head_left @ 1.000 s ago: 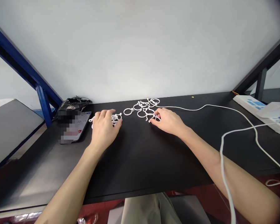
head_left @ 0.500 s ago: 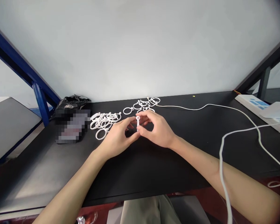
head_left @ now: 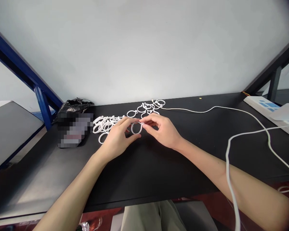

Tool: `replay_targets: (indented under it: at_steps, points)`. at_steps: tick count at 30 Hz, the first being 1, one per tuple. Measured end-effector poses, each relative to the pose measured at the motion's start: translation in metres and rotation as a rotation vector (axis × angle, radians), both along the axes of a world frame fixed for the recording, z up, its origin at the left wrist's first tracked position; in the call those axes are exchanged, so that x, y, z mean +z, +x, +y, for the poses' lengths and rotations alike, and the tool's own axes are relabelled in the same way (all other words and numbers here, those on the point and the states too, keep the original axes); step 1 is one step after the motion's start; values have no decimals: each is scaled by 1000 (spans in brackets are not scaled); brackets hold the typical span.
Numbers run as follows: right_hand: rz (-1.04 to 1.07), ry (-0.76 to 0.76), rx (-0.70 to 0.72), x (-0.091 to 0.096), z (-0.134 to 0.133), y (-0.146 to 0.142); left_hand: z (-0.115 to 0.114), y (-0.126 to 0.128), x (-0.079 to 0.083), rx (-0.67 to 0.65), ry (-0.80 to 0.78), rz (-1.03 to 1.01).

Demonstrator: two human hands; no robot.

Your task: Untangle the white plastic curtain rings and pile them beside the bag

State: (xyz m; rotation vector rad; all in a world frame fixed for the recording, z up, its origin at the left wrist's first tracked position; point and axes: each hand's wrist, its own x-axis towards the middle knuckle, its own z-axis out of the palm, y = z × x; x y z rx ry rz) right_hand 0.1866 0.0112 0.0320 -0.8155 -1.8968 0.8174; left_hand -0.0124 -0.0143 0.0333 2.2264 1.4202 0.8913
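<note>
Beyond, white rings (cable alongside)

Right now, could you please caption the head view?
Right hand pinches a white ring beside the left hand, above a black table.

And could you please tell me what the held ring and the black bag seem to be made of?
The held ring looks like smooth white plastic, judging by its even colour, though coated metal is possible. The black bag is probably thin, glossy plastic: its creases shine.
</note>
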Motion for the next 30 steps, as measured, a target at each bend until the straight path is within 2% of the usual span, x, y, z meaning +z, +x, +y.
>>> replay_targets:
  at_steps: [10, 15, 17, 20, 23, 25, 27, 30]
  points:
    - [-21, 87, -90, 3, 0, 0, -2, 2, 4, -6, 42, -6]
    - [-34, 91, -90, 0, 4, 1, -3, 1, 4, 1, 39, 24]
    - [-54, 129, -132, -2, 9, 4, 1, -2, 2, 73, 79, 47]
    - [-120, 195, -275, -3, 18, 13, 8, -12, 0, 292, 183, 118]
    - [-306, 165, -386, -3, 26, 24, 14, -25, -2, 514, 222, 236]
    - [-475, 130, -397, -3, 29, 29, 15, -30, -4, 613, 203, 309]
    - [-627, 113, -368, -3, 29, 32, 15, -32, -6, 655, 182, 359]
    - [-768, 92, -311, -5, 28, 32, 15, -29, -8, 613, 181, 375]
